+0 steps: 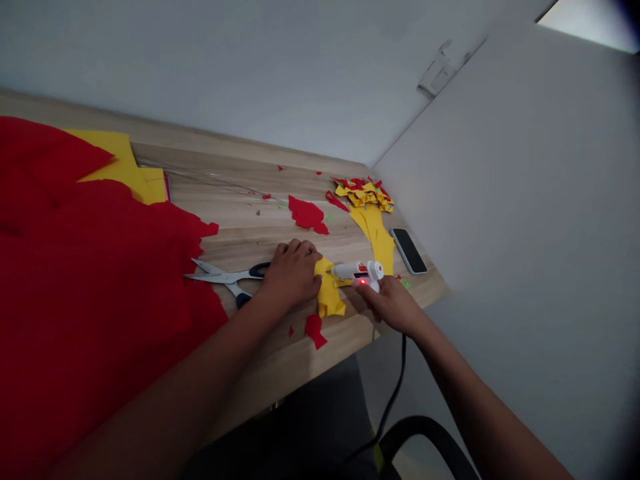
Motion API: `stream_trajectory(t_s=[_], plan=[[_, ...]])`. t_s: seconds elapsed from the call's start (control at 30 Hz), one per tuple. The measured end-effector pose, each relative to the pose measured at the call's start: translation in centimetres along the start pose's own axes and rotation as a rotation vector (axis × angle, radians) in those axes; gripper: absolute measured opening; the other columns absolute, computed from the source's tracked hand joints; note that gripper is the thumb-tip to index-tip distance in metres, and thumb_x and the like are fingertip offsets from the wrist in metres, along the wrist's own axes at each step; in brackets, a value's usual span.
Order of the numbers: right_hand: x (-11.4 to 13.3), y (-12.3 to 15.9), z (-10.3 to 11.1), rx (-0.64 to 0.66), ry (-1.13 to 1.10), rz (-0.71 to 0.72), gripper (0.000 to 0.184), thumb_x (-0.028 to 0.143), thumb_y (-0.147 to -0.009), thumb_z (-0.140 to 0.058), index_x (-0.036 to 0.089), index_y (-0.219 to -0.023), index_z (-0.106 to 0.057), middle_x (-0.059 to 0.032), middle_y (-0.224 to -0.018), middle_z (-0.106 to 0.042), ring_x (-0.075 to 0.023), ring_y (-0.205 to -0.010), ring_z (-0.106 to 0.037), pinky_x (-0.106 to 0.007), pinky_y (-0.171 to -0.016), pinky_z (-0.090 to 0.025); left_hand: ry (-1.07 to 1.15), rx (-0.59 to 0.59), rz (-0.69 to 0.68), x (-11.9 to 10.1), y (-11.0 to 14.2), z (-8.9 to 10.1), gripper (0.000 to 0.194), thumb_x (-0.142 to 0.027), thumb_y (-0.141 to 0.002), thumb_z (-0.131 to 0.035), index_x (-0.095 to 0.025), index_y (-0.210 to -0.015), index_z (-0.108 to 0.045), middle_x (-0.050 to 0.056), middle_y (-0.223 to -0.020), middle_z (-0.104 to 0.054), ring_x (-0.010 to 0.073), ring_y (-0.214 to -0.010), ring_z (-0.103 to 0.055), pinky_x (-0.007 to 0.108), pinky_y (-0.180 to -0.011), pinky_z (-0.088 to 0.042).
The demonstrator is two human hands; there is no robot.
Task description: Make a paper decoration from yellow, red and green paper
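My right hand is wrapped round a white glue gun with a lit red light. Its nozzle points left and meets the top of a yellow cut-out of felt-like sheet. At that cut-out's left edge, my left hand has its fingers curled and holds it against the table. Left of this hand lie scissors with dark handles and parted blades, partly covered by the hand. A small red scrap rests just below the yellow piece.
Large red sheet covers the table's left side, over yellow sheets. Toward the back right lie a heap of red and yellow cut-outs, yellow strips and a phone. A black cord hangs beside a chair arm.
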State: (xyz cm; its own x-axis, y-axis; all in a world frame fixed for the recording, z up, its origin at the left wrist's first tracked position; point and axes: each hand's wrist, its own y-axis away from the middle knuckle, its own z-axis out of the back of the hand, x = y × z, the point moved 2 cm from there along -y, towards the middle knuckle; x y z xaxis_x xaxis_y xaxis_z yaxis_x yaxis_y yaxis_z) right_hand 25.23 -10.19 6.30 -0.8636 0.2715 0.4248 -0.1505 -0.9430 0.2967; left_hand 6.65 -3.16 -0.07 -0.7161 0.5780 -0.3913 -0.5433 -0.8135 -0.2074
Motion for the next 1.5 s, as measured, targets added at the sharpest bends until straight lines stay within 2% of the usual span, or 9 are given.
stream_trajectory(t_s=[0.13,0.27,0.73,1.23,1.5], plan=[[-0.1,0.2,0.4,-0.025,-0.012,-0.003,0.054,0.055,-0.088,-0.052,0.022,-0.046,-0.047,-0.0003,-0.036,-0.050,-0.0136,-0.041,-0.053,-0.027,-0.048,-0.037,-0.018,-0.003,-0.005,0.0,0.0,-0.1,0.035,-0.031,-0.082,-0.060,-0.021,-0.115,-0.066,0.010,-0.123,-0.061,0.0308,-0.116,-0.048,0.047,-0.095,-0.036],[-0.2,-0.2,0.4,0.011,-0.044,-0.031,0.057,0.061,-0.088,-0.050,0.021,-0.047,-0.049,-0.0016,-0.038,-0.053,-0.0131,-0.040,-0.053,-0.025,-0.047,-0.037,-0.022,0.006,-0.003,0.1,0.0,-0.2,0.035,-0.031,-0.082,-0.059,-0.022,-0.116,-0.066,0.009,-0.125,-0.061,0.0298,-0.117,-0.048,0.047,-0.096,-0.035],[1.2,-1.6,0.1,0.008,0.145,-0.022,0.054,0.061,-0.085,-0.052,0.022,-0.048,-0.048,-0.0042,-0.043,-0.053,-0.0176,-0.048,-0.056,-0.029,-0.051,-0.034,-0.027,0.013,0.014,0.0,-0.1,-0.2,0.036,-0.032,-0.082,-0.059,-0.022,-0.116,-0.066,0.007,-0.125,-0.061,0.0290,-0.117,-0.048,0.046,-0.096,-0.035],[1.1,-2.4,0.1,-0.011,0.155,0.022,0.054,0.060,-0.087,-0.051,0.021,-0.050,-0.053,-0.0043,-0.042,-0.051,-0.0173,-0.047,-0.053,-0.029,-0.051,-0.033,-0.037,0.020,0.014,0.0,-0.1,-0.3,0.039,-0.034,-0.081,-0.061,-0.022,-0.118,-0.065,0.008,-0.125,-0.061,0.0292,-0.118,-0.048,0.046,-0.096,-0.036],[1.2,-2.2,0.2,0.001,0.175,0.012,0.055,0.057,-0.089,-0.050,0.021,-0.047,-0.049,-0.0050,-0.043,-0.053,-0.0178,-0.050,-0.056,-0.028,-0.052,-0.034,-0.030,0.004,0.008,0.1,0.0,-0.4,0.039,-0.035,-0.082,-0.061,-0.024,-0.119,-0.067,0.007,-0.125,-0.061,0.0295,-0.117,-0.048,0.047,-0.095,-0.036]])
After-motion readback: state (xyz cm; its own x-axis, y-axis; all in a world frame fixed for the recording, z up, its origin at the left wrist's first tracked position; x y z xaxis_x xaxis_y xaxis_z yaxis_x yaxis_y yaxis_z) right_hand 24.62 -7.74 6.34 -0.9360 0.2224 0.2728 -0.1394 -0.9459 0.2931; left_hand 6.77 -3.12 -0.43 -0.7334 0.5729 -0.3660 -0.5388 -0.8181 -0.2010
